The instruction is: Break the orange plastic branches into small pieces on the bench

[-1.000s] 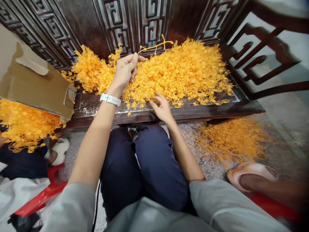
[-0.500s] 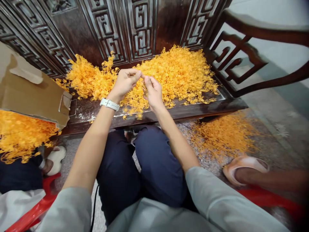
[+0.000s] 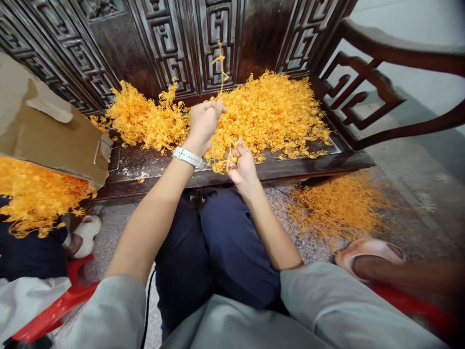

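My left hand (image 3: 204,121), with a white watch on its wrist, is closed on a thin orange plastic sprig (image 3: 220,60). The sprig's knobbly end sticks up above the fingers. Lower and to the right, my right hand (image 3: 245,169) has its fingers curled round an orange plastic flower piece (image 3: 231,156). A thin strand shows between the two hands; whether it joins both pieces I cannot tell. Just behind them lies a large heap of orange plastic flower pieces (image 3: 276,114) on the dark wooden bench (image 3: 290,167).
A cardboard box (image 3: 54,131) stands at the left, with more orange pieces (image 3: 39,194) below its edge. Orange stems (image 3: 341,206) are piled on the floor at the right. Other people's feet and red stools (image 3: 54,310) are on both sides.
My hands were pinched together over the heap. They have moved apart: the right came down toward me, and the left now holds a sprig that sticks upward.
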Motion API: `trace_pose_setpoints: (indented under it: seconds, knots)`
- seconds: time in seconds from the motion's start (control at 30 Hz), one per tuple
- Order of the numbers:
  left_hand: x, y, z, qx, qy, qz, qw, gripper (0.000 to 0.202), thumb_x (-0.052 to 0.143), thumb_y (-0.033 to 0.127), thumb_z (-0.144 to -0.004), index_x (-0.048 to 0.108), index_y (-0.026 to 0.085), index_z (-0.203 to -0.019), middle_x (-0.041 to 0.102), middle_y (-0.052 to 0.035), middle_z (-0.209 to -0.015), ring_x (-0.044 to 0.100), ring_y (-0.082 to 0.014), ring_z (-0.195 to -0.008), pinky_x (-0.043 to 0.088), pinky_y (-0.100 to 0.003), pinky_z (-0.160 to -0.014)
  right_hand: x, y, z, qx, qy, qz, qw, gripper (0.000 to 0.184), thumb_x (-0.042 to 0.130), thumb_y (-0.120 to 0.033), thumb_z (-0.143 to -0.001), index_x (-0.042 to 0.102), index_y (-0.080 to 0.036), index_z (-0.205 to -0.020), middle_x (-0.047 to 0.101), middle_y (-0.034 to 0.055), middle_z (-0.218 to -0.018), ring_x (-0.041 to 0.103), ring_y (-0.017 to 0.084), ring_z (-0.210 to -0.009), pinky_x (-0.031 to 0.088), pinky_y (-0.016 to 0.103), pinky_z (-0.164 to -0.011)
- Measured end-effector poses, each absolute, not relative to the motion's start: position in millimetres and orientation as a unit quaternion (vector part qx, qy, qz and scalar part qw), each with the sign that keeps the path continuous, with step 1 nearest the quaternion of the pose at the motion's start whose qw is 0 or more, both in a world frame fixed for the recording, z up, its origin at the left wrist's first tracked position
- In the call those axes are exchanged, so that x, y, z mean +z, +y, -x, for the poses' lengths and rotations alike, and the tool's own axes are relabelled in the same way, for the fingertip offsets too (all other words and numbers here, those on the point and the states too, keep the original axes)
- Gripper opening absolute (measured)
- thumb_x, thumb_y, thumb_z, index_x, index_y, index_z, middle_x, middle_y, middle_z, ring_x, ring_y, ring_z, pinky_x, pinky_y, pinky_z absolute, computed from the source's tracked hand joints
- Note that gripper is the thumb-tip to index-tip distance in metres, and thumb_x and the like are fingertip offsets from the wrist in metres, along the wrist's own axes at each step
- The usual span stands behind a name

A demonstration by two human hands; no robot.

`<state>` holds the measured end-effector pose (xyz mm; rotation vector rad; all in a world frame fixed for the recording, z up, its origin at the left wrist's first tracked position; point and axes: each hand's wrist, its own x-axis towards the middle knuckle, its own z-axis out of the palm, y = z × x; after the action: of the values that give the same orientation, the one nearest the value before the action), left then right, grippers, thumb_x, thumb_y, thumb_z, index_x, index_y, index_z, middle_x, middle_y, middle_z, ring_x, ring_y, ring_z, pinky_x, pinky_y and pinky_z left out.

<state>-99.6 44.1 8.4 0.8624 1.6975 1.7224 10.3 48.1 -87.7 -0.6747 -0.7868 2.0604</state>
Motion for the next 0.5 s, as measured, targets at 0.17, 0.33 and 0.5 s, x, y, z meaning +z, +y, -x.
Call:
trace_pose_setpoints:
  seconds: [0.17,0.33,0.5]
  knots:
    - [7.1,48.3,73.6,0.639,0.629,-0.336,0.288,0.043,0.061,0.011,-0.1,0.053,0.018,-0.058,0.039,0.0041,-0.056,0.035,-0.0079,-0.051,0.034,-0.024,-0.057,-91.5,47.7,-37.7,0.824,-0.28,0.303,0.388,0.058,0.076,-0.064,-0.093,0.036,-0.024,-0.082,0.024,-0.0116,-0.059,0.017,0.005,-0.044,0.014,0.016,-0.035]
    - [4.2,54.4,53.3,0.618,0.64,-0.301,0.344,0.037,0.063,0.019,-0.102,0.055,0.019,-0.066,0.038,0.0048,-0.057,0.028,-0.0076,-0.046,0.024,-0.026,-0.05,-89.1,33.1,-57.7,0.791,-0.28,0.327,0.436,0.056,0.076,-0.067,-0.093,0.041,-0.024,-0.085,0.03,-0.0114,-0.059,0.019,0.004,-0.043,0.019,0.014,-0.033]
    - [-8.8,72.6,73.1,0.614,0.662,-0.255,0.347,0.035,0.067,0.025,-0.1,0.052,0.021,-0.068,0.031,0.0064,-0.056,0.023,-0.0078,-0.044,0.016,-0.027,-0.047,-67.2,8.1,-83.0,0.708,-0.383,0.263,0.532,0.064,0.073,-0.076,-0.09,0.038,-0.025,-0.077,0.022,-0.0089,-0.059,0.019,0.007,-0.048,0.03,0.02,-0.039]
